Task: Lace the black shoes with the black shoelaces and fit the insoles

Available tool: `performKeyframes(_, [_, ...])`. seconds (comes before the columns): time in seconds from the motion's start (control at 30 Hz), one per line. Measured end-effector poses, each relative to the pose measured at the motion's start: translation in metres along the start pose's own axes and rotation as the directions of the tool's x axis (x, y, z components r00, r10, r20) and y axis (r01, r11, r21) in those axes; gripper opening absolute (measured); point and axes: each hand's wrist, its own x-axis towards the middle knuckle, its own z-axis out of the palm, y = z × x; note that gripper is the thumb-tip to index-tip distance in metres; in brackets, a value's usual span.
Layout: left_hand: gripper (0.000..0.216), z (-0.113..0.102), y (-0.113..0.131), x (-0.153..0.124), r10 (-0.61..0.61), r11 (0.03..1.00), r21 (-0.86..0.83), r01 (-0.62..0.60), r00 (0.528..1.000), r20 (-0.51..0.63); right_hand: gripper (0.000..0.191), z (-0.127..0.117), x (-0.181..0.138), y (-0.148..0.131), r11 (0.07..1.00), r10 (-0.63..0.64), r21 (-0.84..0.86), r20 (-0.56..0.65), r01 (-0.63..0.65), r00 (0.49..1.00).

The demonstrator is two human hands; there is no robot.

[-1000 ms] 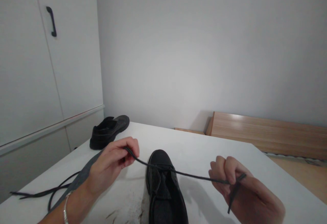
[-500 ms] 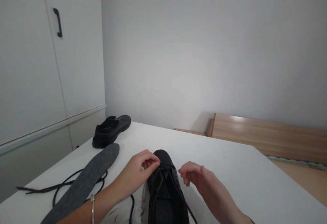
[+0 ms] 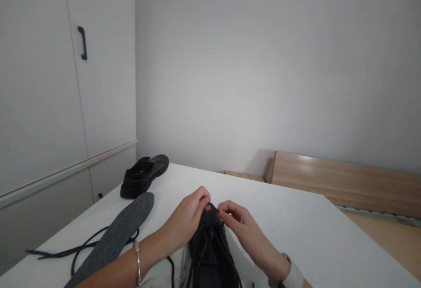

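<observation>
A black shoe (image 3: 212, 253) points away from me at the near middle of the white table (image 3: 283, 218), its laces running loosely over the opening. Above its toe, my left hand (image 3: 187, 215) is closed in a pinch on a black shoelace (image 3: 213, 207). The short dark stretch of lace spans to my right hand (image 3: 241, 224), whose thumb and finger pinch it from the other side. Fingers cover part of the toe.
To the left lies a grey felt insole (image 3: 121, 231) over a loose black lace (image 3: 66, 251). A second black shoe (image 3: 143, 176) sits at the table's far left corner, near a white cabinet (image 3: 105, 82). Wooden boards (image 3: 329, 178) stand beyond the right edge.
My right hand has come in from the right to meet my left hand over the shoe's toe. Both now pinch the lace; the left has risen slightly.
</observation>
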Motion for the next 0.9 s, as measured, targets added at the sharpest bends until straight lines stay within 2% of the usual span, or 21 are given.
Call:
performKeyframes(0.07, [0.026, -0.015, 0.014, 0.006, 0.0, 1.0, -0.009, 0.0, 1.0, -0.015, 0.032, -0.008, -0.001, -0.016, 1.0, -0.005, 0.009, 0.027, 0.005, 1.0])
performKeyframes(0.13, [0.026, -0.034, 0.025, 0.008, 0.011, 0.998, 0.055, -0.011, 1.0, -0.004, 0.033, -0.022, -0.004, -0.026, 0.999, 0.011, -0.031, 0.046, -0.01, 0.999])
performKeyframes(0.23, [0.019, -0.059, 0.028, 0.002, 0.026, 0.947, 0.314, -0.067, 0.991, 0.131, 0.026, -0.047, -0.014, -0.026, 0.963, 0.02, -0.27, 0.031, -0.011, 0.999])
performKeyframes(0.3, [0.014, -0.067, 0.019, -0.006, -0.01, 0.845, 0.523, -0.113, 0.974, 0.226, 0.016, -0.063, -0.022, -0.02, 0.858, -0.013, -0.513, -0.03, -0.004, 0.999])
performKeyframes(0.37, [0.006, -0.072, 0.008, -0.013, -0.082, 0.734, 0.67, -0.109, 0.966, 0.247, 0.005, -0.075, -0.03, -0.011, 0.715, -0.056, -0.699, -0.077, -0.014, 0.995])
performKeyframes(0.4, [0.006, -0.073, 0.003, -0.016, -0.115, 0.708, 0.701, -0.088, 0.965, 0.237, 0.005, -0.079, -0.034, -0.008, 0.658, -0.067, -0.753, -0.082, -0.017, 0.994])
performKeyframes(0.47, [0.014, -0.078, -0.001, -0.019, -0.142, 0.724, 0.688, -0.05, 0.965, 0.219, 0.007, -0.083, -0.038, -0.004, 0.597, -0.059, -0.802, -0.05, -0.005, 0.997])
performKeyframes(0.53, [0.018, -0.086, 0.001, -0.019, -0.109, 0.774, 0.632, -0.042, 0.974, 0.198, 0.011, -0.085, -0.039, -0.005, 0.609, -0.062, -0.793, -0.025, 0.018, 0.998])
performKeyframes(0.6, [0.02, -0.097, 0.007, -0.018, -0.036, 0.781, 0.621, -0.065, 0.988, 0.148, 0.015, -0.086, -0.038, -0.012, 0.636, -0.159, -0.77, -0.053, 0.061, 0.986])
performKeyframes(0.67, [0.02, -0.108, 0.015, -0.017, 0.067, 0.749, 0.657, -0.091, 0.996, 0.06, 0.017, -0.088, -0.036, -0.022, 0.599, -0.33, -0.795, -0.13, 0.101, 0.935])
performKeyframes(0.77, [0.018, -0.121, 0.027, -0.02, 0.211, 0.747, 0.659, -0.093, 0.972, -0.102, 0.016, -0.088, -0.036, -0.041, 0.477, -0.562, -0.874, -0.217, 0.098, 0.799])
performKeyframes(0.83, [0.018, -0.125, 0.038, -0.024, 0.246, 0.833, 0.549, -0.073, 0.937, -0.248, 0.018, -0.082, -0.04, -0.056, 0.498, -0.637, -0.859, -0.272, 0.116, 0.721])
performKeyframes(0.9, [0.02, -0.125, 0.052, -0.029, 0.211, 0.928, 0.369, -0.061, 0.9, -0.382, 0.019, -0.07, -0.044, -0.072, 0.569, -0.681, -0.804, -0.345, 0.171, 0.645])
